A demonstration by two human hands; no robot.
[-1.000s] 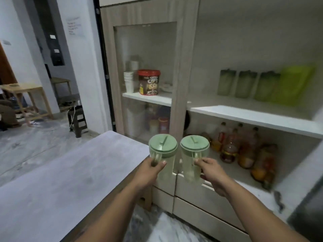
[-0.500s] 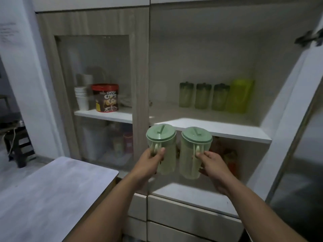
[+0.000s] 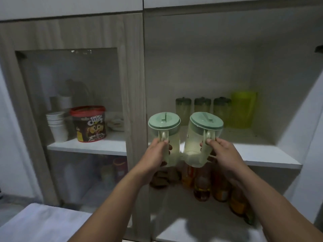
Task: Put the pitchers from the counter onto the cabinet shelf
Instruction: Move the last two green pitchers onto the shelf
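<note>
I hold two pale green lidded pitchers side by side in front of the open cabinet. My left hand (image 3: pixel 154 152) grips the handle of the left pitcher (image 3: pixel 165 127). My right hand (image 3: pixel 222 152) grips the handle of the right pitcher (image 3: pixel 204 130), which tilts slightly to the right. Both pitchers hang just in front of the front edge of the white middle shelf (image 3: pixel 258 154), at about its height. At the back of that shelf stand three more green-lidded pitchers (image 3: pixel 201 107) and a bright yellow-green pitcher (image 3: pixel 243 110).
Left of the open bay, a glass door (image 3: pixel 70 119) covers a shelf with stacked white cups (image 3: pixel 56 125) and a red-lidded Choco Chips tub (image 3: pixel 89 124). Several bottles (image 3: pixel 209 186) crowd the lower shelf. The grey counter corner (image 3: pixel 43 224) lies bottom left.
I have moved closer to the cabinet and both pitchers have risen from below the shelf edge to its level. The counter has slid down and left in view.
</note>
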